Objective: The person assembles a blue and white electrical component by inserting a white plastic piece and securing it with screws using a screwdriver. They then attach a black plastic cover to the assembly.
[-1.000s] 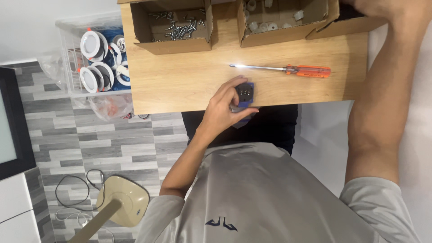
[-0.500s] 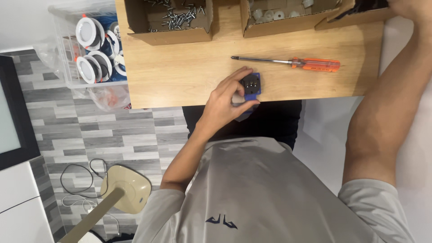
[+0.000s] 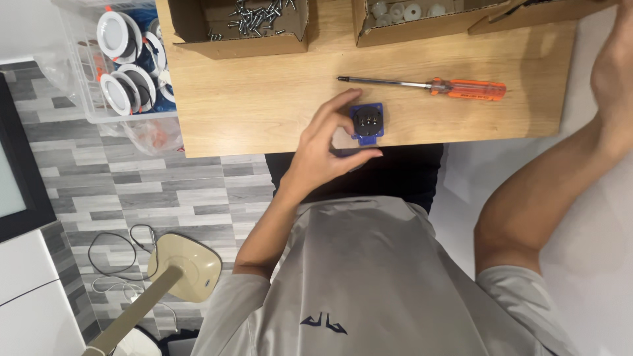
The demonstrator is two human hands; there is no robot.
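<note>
Head view:
Left hand [image 3: 323, 155]: over the near edge of the bench [image 3: 264, 105], fingers curled and spread loosely. The fingertips are at the socket [image 3: 367, 123], thumb below it and forefinger arched above; a firm grip cannot be told, the hand looks loosely open around it.
Socket: small blue square part with a black round centre, lying flat on the bench near its front edge, just below the screwdriver [image 3: 428, 86].
Right hand [image 3: 613, 66]: raised at the far right edge of the picture, beyond the bench end, partly cut off. Whether it is open or holding anything cannot be told.
Screwdriver: orange handle to the right, metal shaft pointing left, lying flat and untouched, near the socket but apart from it.
Screw box [image 3: 191, 26]: open cardboard box at the back left of the bench, with loose metal screws inside.
Second box [image 3: 422, 29]: open cardboard box at the back right, holding small white round parts.
Bin [image 3: 86, 86]: clear plastic bin beside the bench's left end, filled with round white lamp fittings.
Floor: grey plank tiles, with a beige stand base [image 3: 184, 267] and a black cable.
</note>
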